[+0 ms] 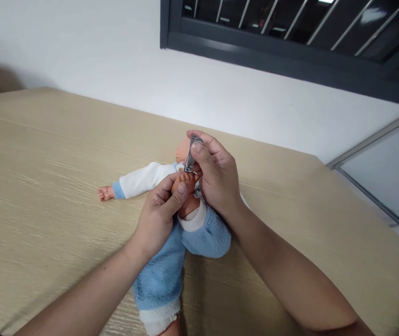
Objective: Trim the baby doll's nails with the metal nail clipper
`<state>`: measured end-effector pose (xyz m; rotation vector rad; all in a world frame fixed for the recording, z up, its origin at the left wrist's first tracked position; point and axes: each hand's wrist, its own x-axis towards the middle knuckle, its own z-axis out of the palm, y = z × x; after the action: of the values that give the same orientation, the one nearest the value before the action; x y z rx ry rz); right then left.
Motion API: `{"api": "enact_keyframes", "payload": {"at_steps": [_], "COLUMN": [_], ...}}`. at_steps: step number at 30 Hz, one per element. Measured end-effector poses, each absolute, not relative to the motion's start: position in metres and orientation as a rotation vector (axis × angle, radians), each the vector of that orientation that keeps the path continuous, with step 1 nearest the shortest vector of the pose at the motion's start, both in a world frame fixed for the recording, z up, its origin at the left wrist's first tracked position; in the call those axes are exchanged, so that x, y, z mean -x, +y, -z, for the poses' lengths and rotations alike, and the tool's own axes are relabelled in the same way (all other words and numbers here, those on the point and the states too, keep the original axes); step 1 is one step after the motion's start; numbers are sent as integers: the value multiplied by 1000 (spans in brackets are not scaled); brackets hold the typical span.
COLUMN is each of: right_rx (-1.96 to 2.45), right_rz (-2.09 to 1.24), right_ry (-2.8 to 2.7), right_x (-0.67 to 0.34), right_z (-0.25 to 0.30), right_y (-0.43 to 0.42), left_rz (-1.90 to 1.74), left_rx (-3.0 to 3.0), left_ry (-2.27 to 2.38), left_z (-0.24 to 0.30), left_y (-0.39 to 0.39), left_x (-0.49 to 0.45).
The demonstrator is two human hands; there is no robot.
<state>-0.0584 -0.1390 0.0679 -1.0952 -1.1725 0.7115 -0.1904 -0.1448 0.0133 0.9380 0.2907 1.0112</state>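
Note:
A baby doll (pixel 143 181) lies on its back on a light wood-grain table (pixel 55 196), dressed in a fleecy blue and white outfit. My left hand (pixel 159 219) pinches the doll's raised bare foot (pixel 185 179) between thumb and fingers. My right hand (pixel 217 175) holds a steel nail clipper (pixel 190 153) upright between thumb and fingers, its jaws right at the doll's toes. Most of the doll's face and chest are hidden behind my hands.
The table's far edge meets a white wall (pixel 171 70). A dark window frame with metal bars (pixel 283 51) sits high on the wall. A grey-framed glass panel (pixel 385 172) stands beyond the table's right edge.

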Motion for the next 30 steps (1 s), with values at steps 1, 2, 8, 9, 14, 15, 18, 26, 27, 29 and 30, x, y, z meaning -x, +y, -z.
{"api": "enact_keyframes", "payload": {"at_steps": [1,2,8,9,14,15,18,26,27,29,30], "right_rx": [1092,1087,1032,1038,1045,1025,990,1004,993,978,981], "right_rz": [-717,-723,-731,-736,-750,-760,-800,-877,-883,-888,-883], "right_ry": [-1171,-1171,-1152,-1157,-1194,-1207,-1259,-1307,-1308,-1311,-1312], "right_x": [58,58,58,58,52,50,46,44,44,44,44], "right_z": [-68,-68,-69,-68,-66,-65,-67,-69,-69,-69,-69], "right_y": [-139,-139,-139,-138,-135,-135,-135,-138,-137,-137,-136], "left_rz": [-1011,-1011,-1006,-1007,-1002,-999,-992,-987,-987,-983,-981], "left_rx": [-943,-949,-948,-945,-951,-955,-952,-939,-940,-940,-941], "left_ry": [291,293,306,311,336,332,334,326,323,310,304], "left_z": [-14,-14,-14,-14,-15,-15,-15,-13,-13,-13,-13], "left_y": [-145,-145,-146,-146,-146,-145,-145,-145,-145,-145,-145], "left_x": [190,191,192,192,192,192,192,192,192,192,192]}}
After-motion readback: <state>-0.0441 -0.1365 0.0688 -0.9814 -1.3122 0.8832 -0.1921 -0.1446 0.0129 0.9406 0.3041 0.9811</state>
